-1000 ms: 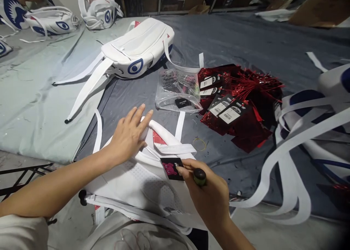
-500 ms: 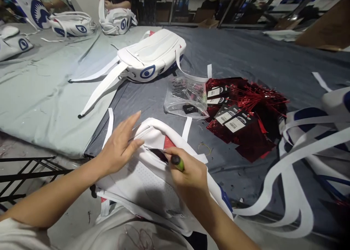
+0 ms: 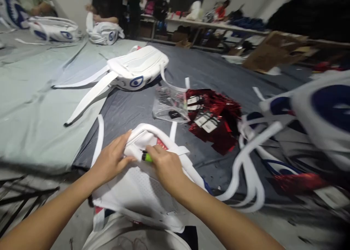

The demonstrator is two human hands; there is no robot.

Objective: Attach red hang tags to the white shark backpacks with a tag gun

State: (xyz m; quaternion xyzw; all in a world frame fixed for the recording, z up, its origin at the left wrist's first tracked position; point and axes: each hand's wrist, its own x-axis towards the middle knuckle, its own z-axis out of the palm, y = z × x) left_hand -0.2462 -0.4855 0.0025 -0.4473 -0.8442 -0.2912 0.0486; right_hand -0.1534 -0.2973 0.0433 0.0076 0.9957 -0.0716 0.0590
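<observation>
A white backpack [image 3: 117, 191] lies at the table's near edge, in front of my body, with red patches and hanging straps. My left hand [image 3: 113, 159] grips its upper left edge, thumb in front and fingers behind. In my right hand [image 3: 166, 166] is a slim tool with a green-and-black handle [image 3: 147, 157], held against the opening near the top of the backpack. Its tip is hidden, so its exact kind cannot be made out. A second white backpack [image 3: 142, 64] with a blue eye design lies further back, straps trailing left.
Red shiny pouches with tags [image 3: 216, 118] lie beside a clear plastic bag [image 3: 169, 104]. More white-and-blue bags [image 3: 308, 108] with loose straps are piled at the right. Across the table, a person's hands [image 3: 95, 16] are at another white bag [image 3: 102, 33].
My left hand has closed onto the backpack's edge. My right hand has moved left and turned, bringing the tool closer to the left hand. The view has shifted right and up.
</observation>
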